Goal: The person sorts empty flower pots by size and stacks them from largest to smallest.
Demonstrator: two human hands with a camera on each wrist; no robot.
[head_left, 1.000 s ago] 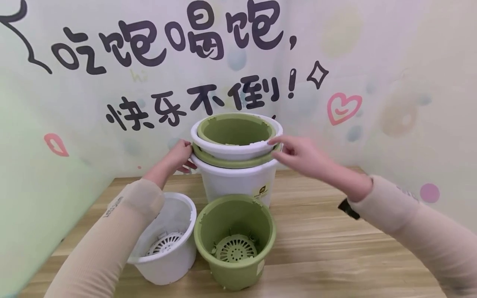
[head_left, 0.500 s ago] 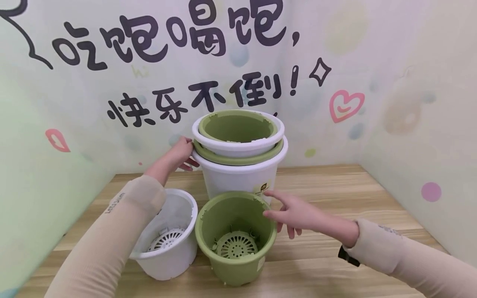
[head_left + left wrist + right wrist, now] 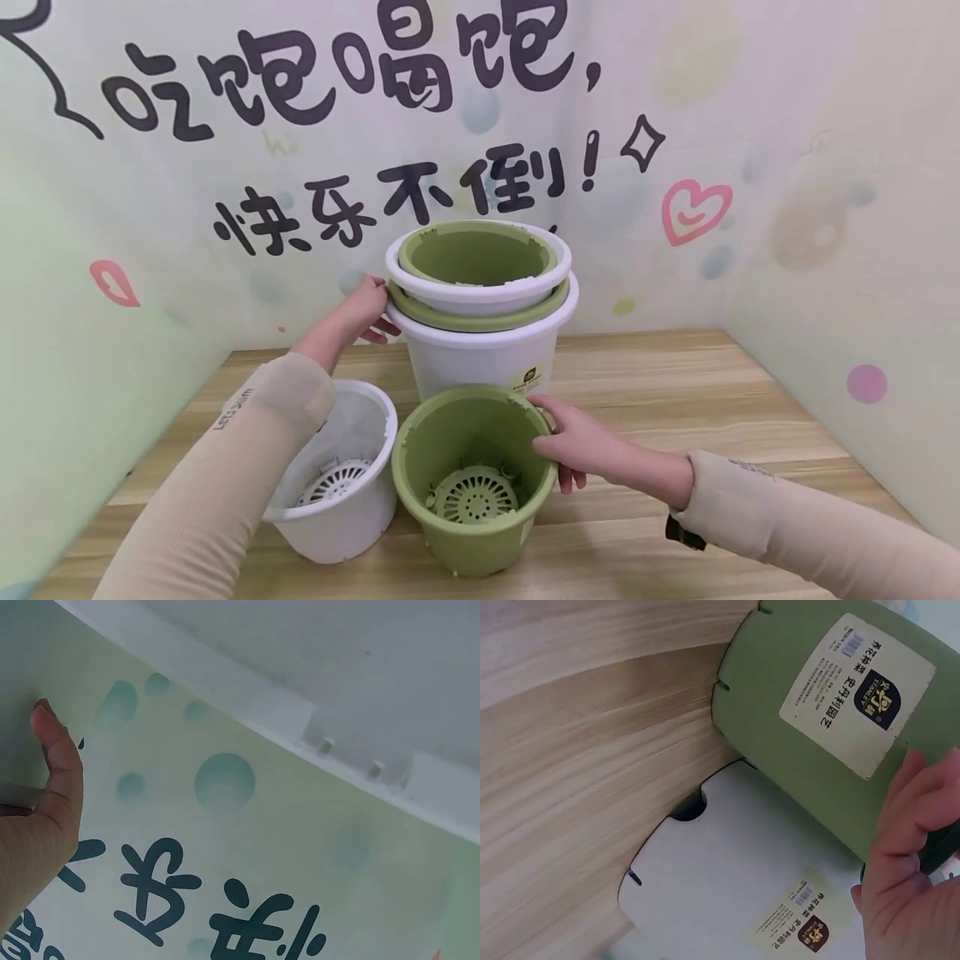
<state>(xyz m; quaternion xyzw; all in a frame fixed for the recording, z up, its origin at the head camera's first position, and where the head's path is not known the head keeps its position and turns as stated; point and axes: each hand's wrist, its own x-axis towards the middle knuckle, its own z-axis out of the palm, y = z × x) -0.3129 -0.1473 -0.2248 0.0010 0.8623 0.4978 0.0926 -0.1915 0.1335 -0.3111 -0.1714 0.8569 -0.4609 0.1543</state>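
At the back stands a stack of nested flowerpots: a large white flowerpot lowest, then a green one, a smaller white one and a green one on top. My left hand grips the stack's left edge at the large white flowerpot's rim, some fingers below it; its thumb shows in the left wrist view. In front sits a separate green flowerpot with a slotted bottom. My right hand grips its right rim, thumb inside and several fingers outside.
A white flowerpot with a slotted bottom stands left of the front green one, under my left forearm. Wood-grain table stretches to the right. A printed wall closes off the back, and side walls flank the table.
My right hand has come down from the stack's right rim to the front green flowerpot and taken hold of its rim. My left hand keeps its place at the stack.
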